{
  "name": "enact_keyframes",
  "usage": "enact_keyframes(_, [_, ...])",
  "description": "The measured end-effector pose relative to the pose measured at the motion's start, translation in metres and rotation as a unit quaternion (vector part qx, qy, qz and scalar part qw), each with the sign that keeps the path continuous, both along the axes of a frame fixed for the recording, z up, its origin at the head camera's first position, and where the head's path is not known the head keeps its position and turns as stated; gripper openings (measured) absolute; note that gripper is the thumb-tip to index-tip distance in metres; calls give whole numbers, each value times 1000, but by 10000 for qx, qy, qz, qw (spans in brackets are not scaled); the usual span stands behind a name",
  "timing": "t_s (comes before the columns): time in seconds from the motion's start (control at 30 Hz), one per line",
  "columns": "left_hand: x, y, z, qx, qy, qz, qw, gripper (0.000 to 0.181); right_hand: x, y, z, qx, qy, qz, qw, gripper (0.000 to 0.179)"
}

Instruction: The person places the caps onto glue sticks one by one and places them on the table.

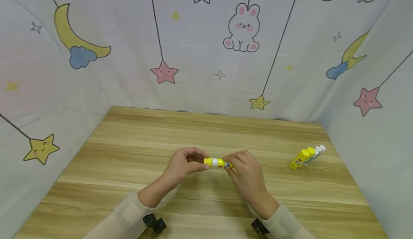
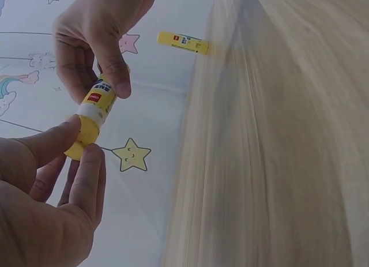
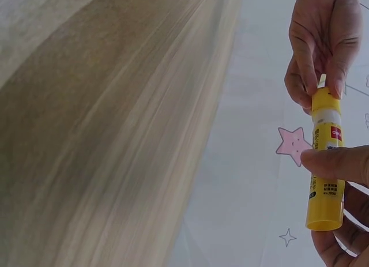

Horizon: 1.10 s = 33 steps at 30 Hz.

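Both hands hold a yellow glue stick (image 1: 215,162) lying roughly level above the table. My left hand (image 1: 182,164) pinches its yellow cap end between thumb and fingers. Around the other end of the tube, the fingers and thumb of my right hand (image 1: 247,172) are curled. A white band shows between the two yellow parts, seen also on the glue stick (image 2: 92,108) in the left wrist view. In the right wrist view, the right thumb presses along the printed body of the glue stick (image 3: 327,192), and its bottom end sticks out past the fingers.
To the right on the wood-grain table (image 1: 145,131) stand two yellow glue sticks (image 1: 300,159) in a row with two white-topped tubes (image 1: 318,150). A printed white curtain (image 1: 200,92) encloses the back and sides.
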<state>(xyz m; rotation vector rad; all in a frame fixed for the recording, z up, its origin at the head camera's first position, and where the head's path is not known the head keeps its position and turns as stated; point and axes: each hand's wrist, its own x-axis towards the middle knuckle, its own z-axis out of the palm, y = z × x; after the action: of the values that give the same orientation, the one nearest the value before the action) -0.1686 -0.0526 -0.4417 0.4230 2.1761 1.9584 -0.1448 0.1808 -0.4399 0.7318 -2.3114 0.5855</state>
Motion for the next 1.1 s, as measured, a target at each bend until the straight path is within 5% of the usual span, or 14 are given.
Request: enact_keyframes(1.1, [4,8,-5,-114,203,45,9997,24,2,-3,0,67,172,161,9997,30])
